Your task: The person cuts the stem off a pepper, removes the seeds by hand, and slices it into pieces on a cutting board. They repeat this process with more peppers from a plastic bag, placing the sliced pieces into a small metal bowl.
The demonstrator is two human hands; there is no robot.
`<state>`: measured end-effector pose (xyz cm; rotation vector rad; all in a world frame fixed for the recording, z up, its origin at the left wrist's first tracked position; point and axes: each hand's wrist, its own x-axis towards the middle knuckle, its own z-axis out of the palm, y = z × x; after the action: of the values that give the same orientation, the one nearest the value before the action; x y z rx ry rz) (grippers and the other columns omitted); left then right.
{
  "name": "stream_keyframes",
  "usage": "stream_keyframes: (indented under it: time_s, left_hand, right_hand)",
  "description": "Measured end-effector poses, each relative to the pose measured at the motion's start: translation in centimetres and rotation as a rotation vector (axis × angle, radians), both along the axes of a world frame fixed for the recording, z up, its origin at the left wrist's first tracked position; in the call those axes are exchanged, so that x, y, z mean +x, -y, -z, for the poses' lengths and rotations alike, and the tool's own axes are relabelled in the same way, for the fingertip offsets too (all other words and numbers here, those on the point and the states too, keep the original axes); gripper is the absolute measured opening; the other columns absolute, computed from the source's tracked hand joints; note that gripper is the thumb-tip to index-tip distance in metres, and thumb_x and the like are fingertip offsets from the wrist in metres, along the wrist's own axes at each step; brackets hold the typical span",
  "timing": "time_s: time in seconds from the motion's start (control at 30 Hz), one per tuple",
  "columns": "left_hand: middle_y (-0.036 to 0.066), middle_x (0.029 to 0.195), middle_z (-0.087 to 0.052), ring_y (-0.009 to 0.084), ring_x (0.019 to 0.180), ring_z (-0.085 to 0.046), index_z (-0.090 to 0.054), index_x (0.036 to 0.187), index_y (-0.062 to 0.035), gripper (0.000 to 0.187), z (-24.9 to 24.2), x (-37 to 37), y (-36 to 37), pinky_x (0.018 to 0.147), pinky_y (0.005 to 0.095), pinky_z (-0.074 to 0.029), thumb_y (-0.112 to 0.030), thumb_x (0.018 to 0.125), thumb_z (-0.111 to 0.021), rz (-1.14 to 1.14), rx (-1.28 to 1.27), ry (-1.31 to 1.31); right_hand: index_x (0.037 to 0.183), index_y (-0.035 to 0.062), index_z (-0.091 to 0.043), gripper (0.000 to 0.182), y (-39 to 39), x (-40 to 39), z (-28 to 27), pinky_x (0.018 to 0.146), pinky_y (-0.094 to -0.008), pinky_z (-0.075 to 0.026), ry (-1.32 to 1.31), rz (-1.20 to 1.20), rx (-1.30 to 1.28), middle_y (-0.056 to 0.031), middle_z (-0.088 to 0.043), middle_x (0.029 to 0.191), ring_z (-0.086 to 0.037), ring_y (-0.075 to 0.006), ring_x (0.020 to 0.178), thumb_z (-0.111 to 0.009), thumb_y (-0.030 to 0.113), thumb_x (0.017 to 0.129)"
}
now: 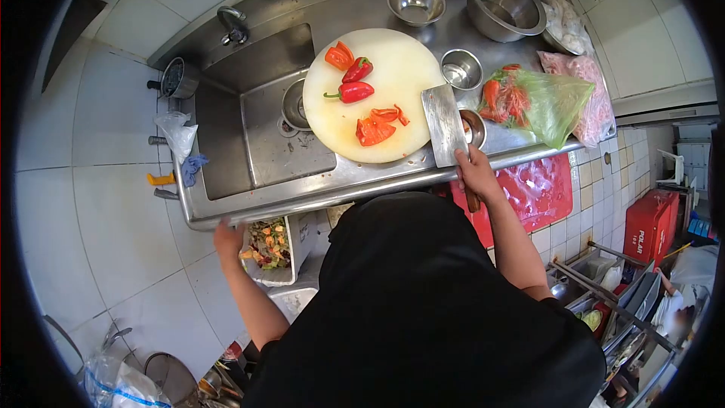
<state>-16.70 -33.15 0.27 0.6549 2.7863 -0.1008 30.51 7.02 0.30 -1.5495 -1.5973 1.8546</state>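
My right hand (477, 174) is closed round the handle of a broad cleaver (445, 122). Its blade lies over the right edge of a round white cutting board (419, 60). On the board are two whole red peppers (353, 91), a cut pepper piece (339, 56) at the top and several flattened red pepper pieces (375, 130) lower down. My left hand (229, 240) is below the sink's front edge, beside a white bin (302, 245) of food scraps (269, 243). Its fingers are blurred, and I cannot make out anything in them.
The steel sink (219, 128) lies left of the board, under a faucet (232, 24). Steel bowls (417, 4) stand behind and right of it. A green plastic bag (555, 102) with red peppers and a pink bag (596, 109) are at the right. A red lid (536, 189) is below the counter.
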Motion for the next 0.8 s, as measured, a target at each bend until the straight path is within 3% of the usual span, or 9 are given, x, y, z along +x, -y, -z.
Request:
stream_keyframes:
  time_s: [0.03, 0.07, 0.17, 0.23, 0.37, 0.4, 0.5, 0.63, 0.8]
  left_hand:
    - [0.021, 0.128, -0.065, 0.0372, 0.112, -0.066, -0.063, 0.128, 0.0003, 0.057, 1.6, -0.1, -2.7, 0.097, 0.0434, -0.052, -0.033, 0.084, -0.077, 0.094, 0.226, -0.075]
    - [0.019, 0.127, -0.067, 0.0307, 0.110, -0.067, -0.063, 0.129, -0.0022, 0.051, -1.5, 3.1, -8.7, 0.093, 0.0388, -0.054, -0.029, 0.088, -0.076, 0.035, 0.525, 0.097]
    - [0.011, 0.112, -0.072, 0.0153, 0.095, -0.067, -0.067, 0.126, -0.0071, 0.039, -2.7, 9.5, -22.6, 0.083, 0.0295, -0.053, -0.018, 0.089, -0.075, 0.272, 0.886, 0.466]
    - [0.014, 0.126, -0.066, 0.0246, 0.108, -0.068, -0.066, 0.127, -0.0084, 0.042, -4.4, 14.2, -30.1, 0.092, 0.0345, -0.054, -0.019, 0.088, -0.075, 0.531, 0.848, 0.528]
    - [0.017, 0.123, -0.065, 0.0328, 0.112, -0.063, -0.067, 0.120, -0.0077, 0.036, -3.7, 18.9, -39.2, 0.097, 0.0397, -0.051, -0.014, 0.085, -0.070, 0.913, 0.476, 0.418]
    - [0.017, 0.121, -0.064, 0.0345, 0.112, -0.062, -0.067, 0.115, -0.0068, 0.032, -3.0, 19.2, -40.3, 0.096, 0.0412, -0.050, -0.012, 0.084, -0.068, 0.980, 0.259, 0.400]
    - [0.016, 0.118, -0.063, 0.0336, 0.107, -0.063, -0.066, 0.101, -0.0051, 0.020, -1.1, 19.4, -41.6, 0.090, 0.0427, -0.051, -0.009, 0.082, -0.065, 1.037, 0.154, 0.403]
    - [0.019, 0.110, -0.066, 0.0357, 0.106, -0.063, -0.067, 0.099, -0.0049, 0.019, -1.3, 18.5, -41.7, 0.089, 0.0435, -0.052, -0.008, 0.081, -0.065, 1.029, 0.218, 0.467]
    - [0.007, 0.079, -0.063, 0.0163, 0.075, -0.060, -0.060, 0.090, -0.0015, 0.023, -4.1, 15.5, -38.1, 0.069, 0.0328, -0.050, -0.017, 0.082, -0.076, 0.664, 0.879, 0.649]
  right_hand:
    - [0.114, 0.0018, -0.056, 0.029, 0.1, -0.1, 0.3, 0.039, -0.0301, -0.043, 0.005, -0.005, 0.003, -0.0032, -0.053, 0.059, -0.051, -0.0136, 0.041, -0.051, 0.029, 0.106]
    - [0.112, 0.0022, -0.055, 0.028, 0.2, -0.1, 0.7, 0.038, -0.0303, -0.043, -0.002, 0.009, -0.022, -0.0033, -0.053, 0.059, -0.052, -0.0137, 0.041, -0.051, 0.029, 0.106]
    - [0.106, 0.0036, -0.054, 0.026, 0.4, -0.4, 0.9, 0.037, -0.0306, -0.043, -0.024, -0.002, -0.026, -0.0032, -0.053, 0.060, -0.052, -0.0139, 0.041, -0.051, 0.029, 0.106]
    - [0.103, 0.0045, -0.053, 0.025, 0.7, -0.5, 0.9, 0.037, -0.0302, -0.043, -0.039, 0.027, -0.039, -0.0032, -0.052, 0.060, -0.052, -0.0139, 0.041, -0.051, 0.030, 0.105]
    - [0.102, 0.0053, -0.052, 0.024, 1.3, -0.5, 0.4, 0.037, -0.0303, -0.043, -0.043, 0.039, -0.029, -0.0033, -0.052, 0.060, -0.052, -0.0137, 0.041, -0.052, 0.030, 0.105]
    - [0.102, 0.0054, -0.052, 0.024, 1.4, -0.4, 0.4, 0.037, -0.0303, -0.043, -0.047, 0.032, -0.033, -0.0032, -0.052, 0.060, -0.051, -0.0136, 0.041, -0.051, 0.029, 0.105]
    - [0.102, 0.0054, -0.051, 0.023, 1.9, 0.0, 0.5, 0.038, -0.0303, -0.044, -0.054, 0.047, -0.045, -0.0029, -0.052, 0.061, -0.051, -0.0134, 0.041, -0.051, 0.028, 0.105]
    - [0.102, 0.0055, -0.052, 0.023, 2.8, 0.4, 0.8, 0.039, -0.0299, -0.044, -0.094, 0.062, -0.096, -0.0028, -0.051, 0.061, -0.051, -0.0131, 0.042, -0.050, 0.028, 0.105]
    - [0.103, 0.0058, -0.052, 0.023, 2.7, 0.3, 0.6, 0.039, -0.0297, -0.044, -0.067, 0.060, -0.124, -0.0026, -0.051, 0.062, -0.051, -0.0129, 0.042, -0.050, 0.028, 0.105]
